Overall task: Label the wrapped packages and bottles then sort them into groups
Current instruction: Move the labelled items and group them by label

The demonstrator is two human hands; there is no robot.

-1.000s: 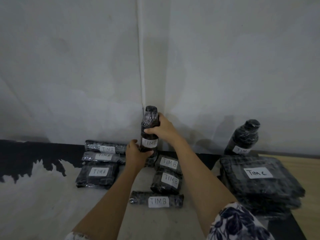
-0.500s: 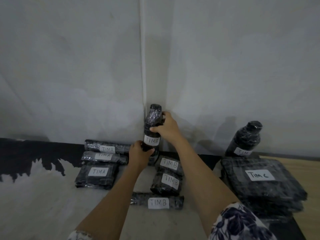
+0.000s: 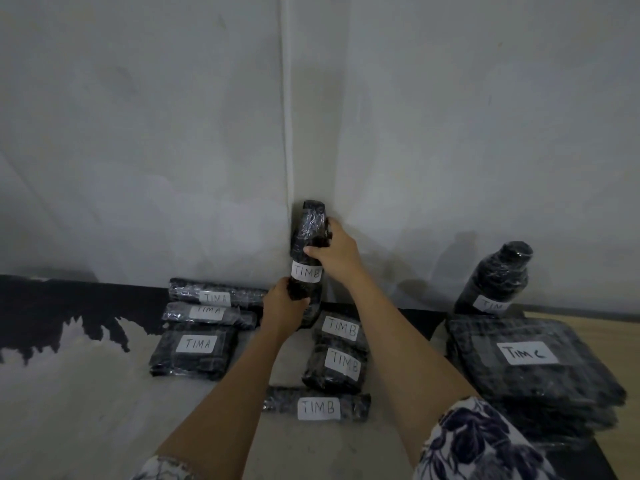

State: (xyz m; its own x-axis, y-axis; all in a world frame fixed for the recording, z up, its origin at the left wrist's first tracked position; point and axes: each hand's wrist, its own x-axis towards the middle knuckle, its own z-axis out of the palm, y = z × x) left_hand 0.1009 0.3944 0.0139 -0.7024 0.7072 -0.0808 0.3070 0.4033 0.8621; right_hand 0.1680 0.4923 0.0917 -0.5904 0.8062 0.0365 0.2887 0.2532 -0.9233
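Observation:
A black wrapped bottle labelled TIMB stands upright in the wall corner. My right hand grips its upper body and my left hand grips its base. In front of it lie three wrapped packages labelled TIMB. Left of them lie three packages labelled TIMA. At the right stands a second wrapped bottle behind a stack of large packages labelled Tim c.
Grey walls meet in a corner straight ahead. The floor is pale with a dark patch at the left. A wooden surface shows at the far right.
Both hands have carried the TIMB bottle a little further back toward the corner; it now stands closer to the wall.

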